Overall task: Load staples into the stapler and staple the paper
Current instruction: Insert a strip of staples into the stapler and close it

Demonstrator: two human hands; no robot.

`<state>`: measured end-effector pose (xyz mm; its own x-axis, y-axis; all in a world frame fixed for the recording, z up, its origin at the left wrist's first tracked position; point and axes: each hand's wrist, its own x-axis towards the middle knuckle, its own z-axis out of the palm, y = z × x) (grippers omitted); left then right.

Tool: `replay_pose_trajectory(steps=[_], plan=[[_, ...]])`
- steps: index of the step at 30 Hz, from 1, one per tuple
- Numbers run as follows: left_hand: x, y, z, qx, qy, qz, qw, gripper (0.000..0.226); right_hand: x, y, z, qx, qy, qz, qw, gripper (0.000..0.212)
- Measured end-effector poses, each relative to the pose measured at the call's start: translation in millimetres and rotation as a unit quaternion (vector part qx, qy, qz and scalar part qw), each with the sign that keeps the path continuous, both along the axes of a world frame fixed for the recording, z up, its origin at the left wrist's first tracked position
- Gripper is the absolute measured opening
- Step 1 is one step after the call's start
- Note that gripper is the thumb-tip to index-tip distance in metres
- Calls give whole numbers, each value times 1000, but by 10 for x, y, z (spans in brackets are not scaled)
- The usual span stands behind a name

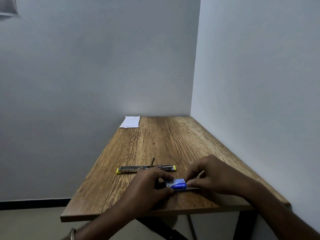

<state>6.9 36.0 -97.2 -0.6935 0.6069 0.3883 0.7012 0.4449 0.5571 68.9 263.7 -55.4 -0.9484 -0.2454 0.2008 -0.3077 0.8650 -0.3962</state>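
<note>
On the wooden table [155, 141], the paper [130, 122] lies at the far left corner, well apart from everything else. Nearer, the stapler [146, 168] (yellow at both ends) lies flat, swung fully open. Just in front of it, the left hand [149, 186] pinches the left end of the blue staple box [176, 184], while the right hand [213, 174] pinches its right end.

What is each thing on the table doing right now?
Yellow and metal stapler: opened out flat on the table.
Small blue staple box: held by both hands.
White paper: lying flat at the far corner.
Left hand: grips the box.
Right hand: pinches the box's end.
</note>
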Motion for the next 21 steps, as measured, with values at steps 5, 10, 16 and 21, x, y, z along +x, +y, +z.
replay_pose_trajectory(steps=[5,10,16,21], plan=[[-10,-8,-16,3,4,-6,1000,32,-54,-25,149,37,-44,24,998,15],[-24,-13,-28,2,1,-9,1000,31,-112,-59,223,57,-79,29,995,16],[-28,-3,-40,4,9,-7,1000,33,-129,-90,255,65,-96,26,993,16],[-11,0,-36,2,13,-2,1000,33,-107,-77,203,64,-77,18,995,16]])
